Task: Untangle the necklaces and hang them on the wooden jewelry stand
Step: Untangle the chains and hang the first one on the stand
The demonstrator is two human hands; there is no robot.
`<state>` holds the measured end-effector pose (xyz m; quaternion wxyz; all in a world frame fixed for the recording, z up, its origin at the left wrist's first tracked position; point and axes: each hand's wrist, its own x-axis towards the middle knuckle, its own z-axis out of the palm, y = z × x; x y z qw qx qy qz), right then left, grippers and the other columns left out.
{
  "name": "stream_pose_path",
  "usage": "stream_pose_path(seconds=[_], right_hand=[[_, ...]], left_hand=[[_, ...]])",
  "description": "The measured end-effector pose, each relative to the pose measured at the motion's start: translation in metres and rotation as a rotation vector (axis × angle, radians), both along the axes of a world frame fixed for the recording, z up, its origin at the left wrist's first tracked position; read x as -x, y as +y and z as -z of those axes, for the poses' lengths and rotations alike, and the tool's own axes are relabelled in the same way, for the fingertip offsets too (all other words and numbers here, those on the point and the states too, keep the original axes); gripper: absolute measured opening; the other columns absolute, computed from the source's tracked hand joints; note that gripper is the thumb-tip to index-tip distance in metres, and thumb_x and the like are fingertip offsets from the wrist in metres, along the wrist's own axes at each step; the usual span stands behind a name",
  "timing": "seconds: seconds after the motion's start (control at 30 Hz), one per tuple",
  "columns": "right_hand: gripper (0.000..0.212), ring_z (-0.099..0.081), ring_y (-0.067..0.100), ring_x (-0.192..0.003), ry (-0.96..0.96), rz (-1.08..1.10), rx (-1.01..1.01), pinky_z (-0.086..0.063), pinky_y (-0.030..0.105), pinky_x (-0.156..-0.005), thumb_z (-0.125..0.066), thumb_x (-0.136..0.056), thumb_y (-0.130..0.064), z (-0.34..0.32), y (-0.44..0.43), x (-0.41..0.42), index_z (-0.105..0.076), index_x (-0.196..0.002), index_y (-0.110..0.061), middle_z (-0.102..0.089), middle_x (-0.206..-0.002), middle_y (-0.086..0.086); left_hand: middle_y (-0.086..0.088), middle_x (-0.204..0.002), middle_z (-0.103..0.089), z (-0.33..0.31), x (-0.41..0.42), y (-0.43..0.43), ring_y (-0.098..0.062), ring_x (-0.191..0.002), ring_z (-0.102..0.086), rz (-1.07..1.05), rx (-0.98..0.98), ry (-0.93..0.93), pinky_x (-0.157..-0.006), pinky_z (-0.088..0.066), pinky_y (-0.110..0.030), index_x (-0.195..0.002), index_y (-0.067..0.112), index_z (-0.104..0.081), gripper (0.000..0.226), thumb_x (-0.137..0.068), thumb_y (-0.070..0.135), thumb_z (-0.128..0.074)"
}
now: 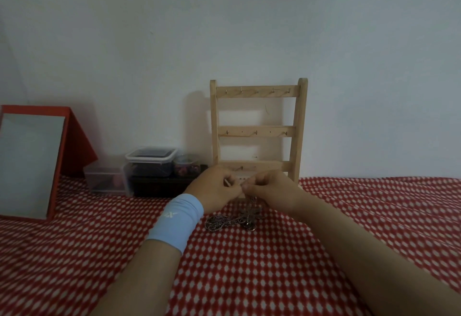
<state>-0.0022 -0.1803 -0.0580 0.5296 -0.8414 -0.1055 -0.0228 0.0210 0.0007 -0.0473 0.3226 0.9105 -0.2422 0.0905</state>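
Note:
A wooden jewelry stand [258,126] with three hooked rails leans against the wall; its hooks are bare. In front of its base my left hand [214,188] and my right hand [272,188] are raised side by side, fingertips nearly meeting. Both pinch a thin chain that runs down from the fingers to a tangled heap of dark metal necklaces [232,219] lying on the red and white patterned cloth [274,278]. My left wrist wears a light blue band. The hands hide the stand's lowest part.
A red-framed mirror [30,163] stands at the left. Clear plastic boxes [149,163] with small items are stacked between the mirror and the stand, by the wall. A smaller clear box [104,179] sits lower left of them.

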Motion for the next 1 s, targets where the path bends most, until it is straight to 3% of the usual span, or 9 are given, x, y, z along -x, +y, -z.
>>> stream_pose_path(seconds=[0.07,0.23,0.33,0.47,0.57,0.67,0.77,0.9,1.0], right_hand=[[0.014,-0.060,-0.005,-0.056,-0.044,0.013,0.110,-0.048,0.013,-0.061,-0.068,-0.096,-0.022,0.000,0.002,-0.001,-0.079,-0.094,-0.013,-0.072,-0.072,-0.010],[0.020,-0.057,-0.005,-0.052,-0.086,0.076,0.129,-0.044,0.013,-0.058,-0.067,-0.096,-0.025,-0.006,0.004,0.000,-0.075,-0.082,-0.014,-0.070,-0.065,-0.009],[0.024,-0.053,0.005,-0.052,0.029,0.016,-0.041,-0.045,0.018,-0.055,-0.061,-0.101,-0.023,-0.009,0.002,0.004,-0.073,-0.086,-0.009,-0.067,-0.067,-0.005],[0.032,-0.059,0.020,-0.071,0.098,0.000,-0.375,-0.058,0.034,-0.078,-0.047,-0.107,-0.020,-0.015,-0.002,0.000,-0.064,-0.089,-0.001,-0.060,-0.074,0.007],[0.041,-0.056,0.024,-0.062,0.170,-0.068,-0.554,-0.058,0.039,-0.069,-0.042,-0.109,-0.023,-0.018,-0.006,-0.001,-0.052,-0.072,-0.008,-0.049,-0.066,0.008],[0.034,-0.043,0.016,-0.048,0.179,-0.041,-0.318,-0.045,0.032,-0.050,-0.045,-0.108,-0.027,-0.020,-0.012,0.001,-0.052,-0.079,-0.011,-0.044,-0.060,0.000],[0.026,-0.040,0.011,-0.042,0.190,0.004,0.107,-0.036,0.025,-0.039,-0.053,-0.104,-0.026,-0.024,-0.017,0.002,-0.066,-0.091,-0.008,-0.051,-0.056,-0.004],[0.023,-0.068,0.015,-0.069,0.255,0.059,0.748,-0.057,0.025,-0.062,-0.069,-0.094,-0.026,-0.020,-0.024,-0.004,-0.074,-0.102,-0.004,-0.074,-0.089,0.006],[0.018,-0.068,0.018,-0.093,0.100,0.153,0.990,-0.058,0.027,-0.081,-0.070,-0.091,-0.018,-0.013,-0.013,-0.006,-0.075,-0.107,-0.013,-0.072,-0.105,0.002]], left_hand=[[-0.017,-0.089,-0.065,0.001,0.000,0.000,-0.030,-0.083,-0.062,-0.013,-0.024,0.016,-0.080,-0.052,-0.042,-0.074,0.002,-0.066,0.025,-0.086,0.023,-0.061],[-0.001,-0.075,-0.062,0.003,0.000,-0.002,-0.011,-0.073,-0.056,-0.009,0.117,0.113,-0.068,-0.043,-0.022,-0.077,0.003,-0.066,0.027,-0.092,0.021,-0.055],[-0.006,-0.077,-0.062,0.000,0.001,-0.002,-0.013,-0.073,-0.056,-0.002,0.215,0.177,-0.069,-0.045,-0.026,-0.080,0.005,-0.065,0.026,-0.094,0.022,-0.051],[0.008,-0.068,-0.061,-0.007,0.004,0.004,-0.004,-0.066,-0.056,0.029,0.302,0.227,-0.065,-0.042,-0.020,-0.074,0.015,-0.062,0.028,-0.098,0.022,-0.049],[0.006,-0.067,-0.062,-0.008,0.003,0.010,-0.008,-0.063,-0.058,0.094,0.387,0.344,-0.065,-0.047,-0.022,-0.081,0.014,-0.064,0.020,-0.098,0.022,-0.055],[-0.002,-0.067,-0.055,-0.008,0.005,0.014,-0.011,-0.057,-0.052,0.185,0.483,0.589,-0.063,-0.055,-0.031,-0.098,0.010,-0.060,0.007,-0.099,0.015,-0.055],[-0.009,-0.084,-0.060,-0.009,0.004,0.015,-0.018,-0.073,-0.061,0.128,0.209,0.600,-0.074,-0.061,-0.039,-0.109,0.010,-0.061,0.014,-0.095,0.011,-0.060],[0.005,-0.116,-0.061,-0.009,0.005,0.013,-0.017,-0.112,-0.059,0.136,-0.361,0.501,-0.103,-0.048,-0.033,-0.126,0.030,-0.060,0.041,-0.087,0.032,-0.072],[0.008,-0.132,-0.056,-0.005,0.004,0.012,-0.013,-0.121,-0.053,0.104,-0.494,0.472,-0.110,-0.040,-0.032,-0.129,0.030,-0.062,0.048,-0.083,0.035,-0.076]])
